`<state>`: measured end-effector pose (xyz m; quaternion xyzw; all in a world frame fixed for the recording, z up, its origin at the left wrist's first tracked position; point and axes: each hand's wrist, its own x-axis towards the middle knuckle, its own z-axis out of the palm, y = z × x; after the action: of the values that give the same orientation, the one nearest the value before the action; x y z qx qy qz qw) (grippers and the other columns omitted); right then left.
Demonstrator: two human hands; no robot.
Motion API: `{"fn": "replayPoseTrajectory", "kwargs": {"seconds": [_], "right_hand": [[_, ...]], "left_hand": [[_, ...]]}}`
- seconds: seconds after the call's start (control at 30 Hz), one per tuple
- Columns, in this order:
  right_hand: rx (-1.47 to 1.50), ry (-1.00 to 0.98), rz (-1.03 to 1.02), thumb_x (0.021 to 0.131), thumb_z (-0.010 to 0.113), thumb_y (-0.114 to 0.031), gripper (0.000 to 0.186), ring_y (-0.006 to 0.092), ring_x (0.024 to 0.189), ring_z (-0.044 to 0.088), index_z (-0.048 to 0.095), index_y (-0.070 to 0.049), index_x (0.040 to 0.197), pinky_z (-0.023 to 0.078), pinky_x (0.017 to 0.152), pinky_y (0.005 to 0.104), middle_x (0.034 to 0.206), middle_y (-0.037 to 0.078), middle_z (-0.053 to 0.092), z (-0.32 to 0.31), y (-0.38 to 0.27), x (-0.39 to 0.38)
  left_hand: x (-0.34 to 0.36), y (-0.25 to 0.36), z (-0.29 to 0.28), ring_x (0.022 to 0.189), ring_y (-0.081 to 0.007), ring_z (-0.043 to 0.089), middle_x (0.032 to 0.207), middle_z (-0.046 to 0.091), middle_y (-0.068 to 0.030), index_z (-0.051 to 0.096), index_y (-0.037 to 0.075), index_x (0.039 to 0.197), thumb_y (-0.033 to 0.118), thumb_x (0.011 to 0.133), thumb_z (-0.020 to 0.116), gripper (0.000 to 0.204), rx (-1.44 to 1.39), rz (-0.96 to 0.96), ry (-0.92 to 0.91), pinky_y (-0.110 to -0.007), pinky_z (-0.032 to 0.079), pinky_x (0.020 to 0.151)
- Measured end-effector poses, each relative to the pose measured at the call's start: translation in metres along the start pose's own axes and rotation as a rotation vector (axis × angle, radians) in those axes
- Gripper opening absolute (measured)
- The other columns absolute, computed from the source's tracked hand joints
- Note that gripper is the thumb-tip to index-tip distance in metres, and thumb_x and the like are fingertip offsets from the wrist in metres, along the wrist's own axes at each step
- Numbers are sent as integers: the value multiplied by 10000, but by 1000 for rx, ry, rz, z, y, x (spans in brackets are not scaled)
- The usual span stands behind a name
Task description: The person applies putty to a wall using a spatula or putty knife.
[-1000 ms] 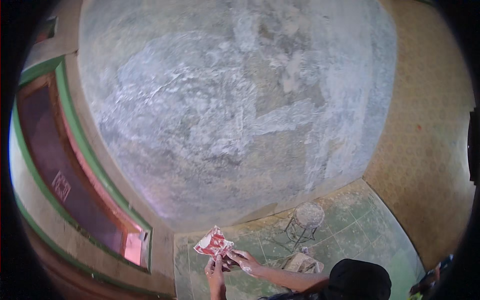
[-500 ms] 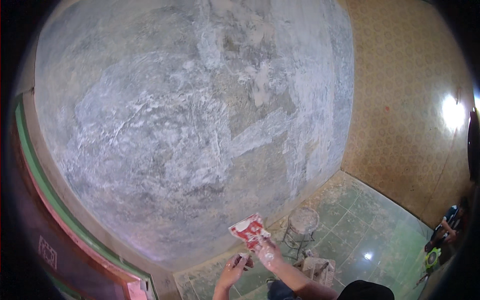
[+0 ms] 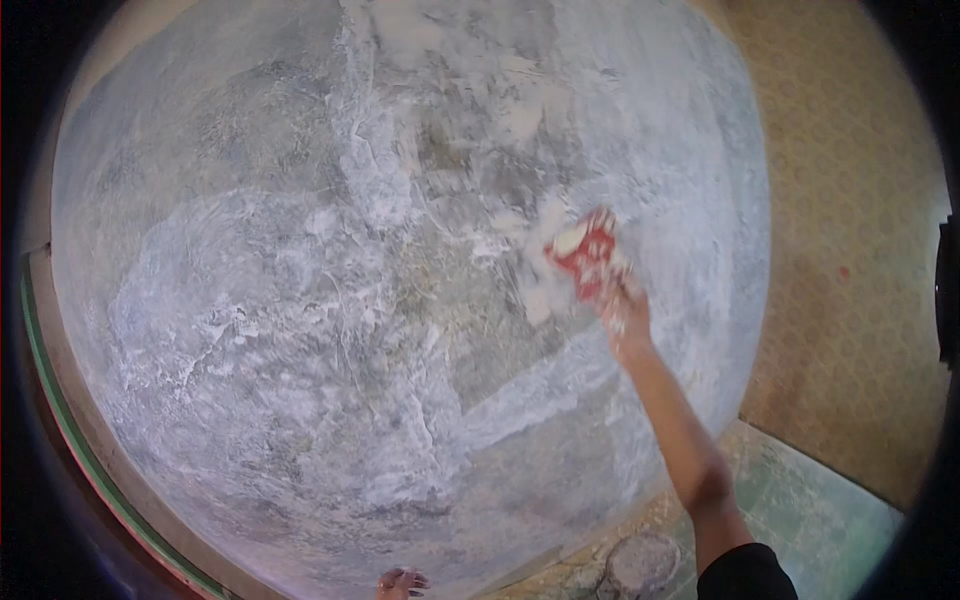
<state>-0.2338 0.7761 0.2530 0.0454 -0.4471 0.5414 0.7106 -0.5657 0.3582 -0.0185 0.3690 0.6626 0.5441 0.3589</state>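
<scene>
My right hand (image 3: 625,308) is raised against the wall, wrapped around a red putty scraper (image 3: 590,262). The scraper's wide blade points up and left, carries pale filler, and is smeared by motion; whether its edge touches the wall cannot be made out. White filler is smeared on the fingers and wrist. Behind them spreads a grey wall (image 3: 300,260) with rough, uneven patches of whitish filler. Low at the bottom edge, my left hand (image 3: 403,582) shows only in part, its fingers loosely bent and apart, with nothing visible in them.
A round, filler-spattered stool (image 3: 642,565) stands by the wall's foot at lower right. Green floor tiles (image 3: 810,510) lie beyond it, dusted with white. To the right rises a brown patterned wall (image 3: 840,200). A green-edged frame (image 3: 75,440) borders the grey wall at left.
My right hand has risen with the scraper from low near the floor to the middle right of the wall. The left hand has dropped toward the bottom edge. The view has tilted up.
</scene>
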Motion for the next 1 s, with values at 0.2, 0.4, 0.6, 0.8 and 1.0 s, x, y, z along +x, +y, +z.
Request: {"fn": "replayPoseTrajectory", "kwargs": {"seconds": [0.2, 0.4, 0.6, 0.8, 1.0], "right_hand": [[-1009, -63, -704, 954, 466, -188, 273, 298, 790, 602, 565, 49, 1046, 457, 731, 352, 875, 164, 637, 87, -42, 166], [-1256, -61, -1100, 937, 429, -136, 253, 423, 976, 563, 543, 24, 1096, 448, 837, 472, 1024, 274, 597, 134, -62, 286], [-1569, -239, -1055, 937, 403, -118, 316, 375, 1043, 567, 532, -15, 1206, 448, 907, 450, 1125, 231, 591, 153, -76, 354], [-1902, -214, -874, 920, 392, -50, 355, 358, 1023, 579, 496, -40, 1259, 461, 902, 443, 1090, 219, 601, 148, -63, 350], [-2088, -339, -1502, 893, 398, -16, 511, 270, 1085, 591, 351, -98, 1396, 484, 918, 357, 1313, 163, 506, 41, 35, 275]], "left_hand": [[40, -16, -1, 895, -232, 622, 968, 629, -127, 568, -5, 1073, 281, 952, 508, 317, -133, 28, 143, -373, 511, 756], [23, 6, 7, 988, -259, 583, 1104, 577, -160, 442, -6, 1274, 319, 956, 511, 460, -95, -140, 319, -400, 488, 841], [3, -9, -1, 1043, -298, 555, 1119, 567, -159, 480, 36, 1244, 417, 939, 516, 489, -200, -220, 398, -422, 466, 888], [41, -14, -25, 1046, -297, 562, 1137, 559, -175, 490, -15, 1196, 441, 930, 522, 530, -188, -186, 407, -420, 473, 884], [89, -18, -35, 1000, -287, 589, 1111, 573, -181, 489, -45, 1176, 409, 934, 529, 516, -207, -138, 350, -419, 495, 844]]}}
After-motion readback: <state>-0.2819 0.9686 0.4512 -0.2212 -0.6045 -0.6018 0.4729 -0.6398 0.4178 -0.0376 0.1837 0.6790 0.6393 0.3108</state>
